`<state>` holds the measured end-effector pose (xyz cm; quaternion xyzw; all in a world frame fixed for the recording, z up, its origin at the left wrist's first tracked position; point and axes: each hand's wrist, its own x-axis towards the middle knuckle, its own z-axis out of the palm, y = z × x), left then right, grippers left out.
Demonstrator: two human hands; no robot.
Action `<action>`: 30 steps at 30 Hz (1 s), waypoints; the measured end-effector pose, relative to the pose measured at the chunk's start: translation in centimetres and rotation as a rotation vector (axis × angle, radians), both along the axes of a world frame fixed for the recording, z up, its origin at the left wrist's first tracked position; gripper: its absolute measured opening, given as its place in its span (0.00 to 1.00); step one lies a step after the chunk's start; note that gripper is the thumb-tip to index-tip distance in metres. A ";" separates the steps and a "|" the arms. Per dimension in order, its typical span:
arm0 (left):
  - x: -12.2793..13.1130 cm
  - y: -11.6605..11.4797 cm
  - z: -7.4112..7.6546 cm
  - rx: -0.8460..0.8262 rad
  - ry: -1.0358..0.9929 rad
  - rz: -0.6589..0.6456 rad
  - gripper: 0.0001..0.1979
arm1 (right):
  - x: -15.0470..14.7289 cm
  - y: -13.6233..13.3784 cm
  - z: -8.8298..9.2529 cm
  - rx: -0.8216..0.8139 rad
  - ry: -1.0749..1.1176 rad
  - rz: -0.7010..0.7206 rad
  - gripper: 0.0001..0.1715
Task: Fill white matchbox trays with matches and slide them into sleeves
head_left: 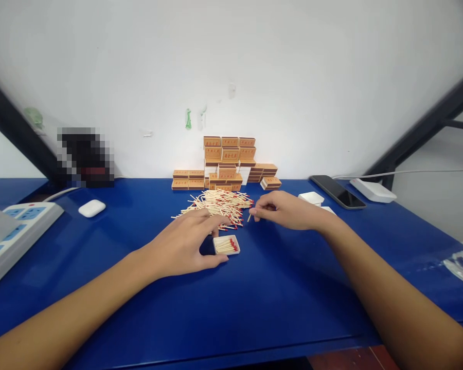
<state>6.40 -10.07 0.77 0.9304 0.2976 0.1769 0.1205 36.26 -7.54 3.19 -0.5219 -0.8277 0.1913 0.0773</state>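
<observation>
My left hand (185, 241) curves around a small white matchbox tray (215, 253), thumb at its near side and fingers at its far side. Several red-headed matches (226, 245) lie in the tray. To the right, my right hand (280, 209) pinches a single match (249, 218) between thumb and fingertips, its pale stick pointing down. Between and beyond the hands spreads a loose heap of matches (219, 203) on the blue table (216, 303). Part of the heap is hidden behind my left hand.
Orange matchboxes (230, 154) stand stacked against the wall. At the left are a power strip (27, 226) and a white earbud case (91, 208). On the right lie a phone (337, 191), a white flat device (372, 190) and small white pieces (311, 198).
</observation>
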 end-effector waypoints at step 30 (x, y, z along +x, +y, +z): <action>-0.1 0.3 0.7 0.040 0.063 -0.003 0.14 | -6.9 -5.5 -0.7 0.071 0.191 0.248 0.06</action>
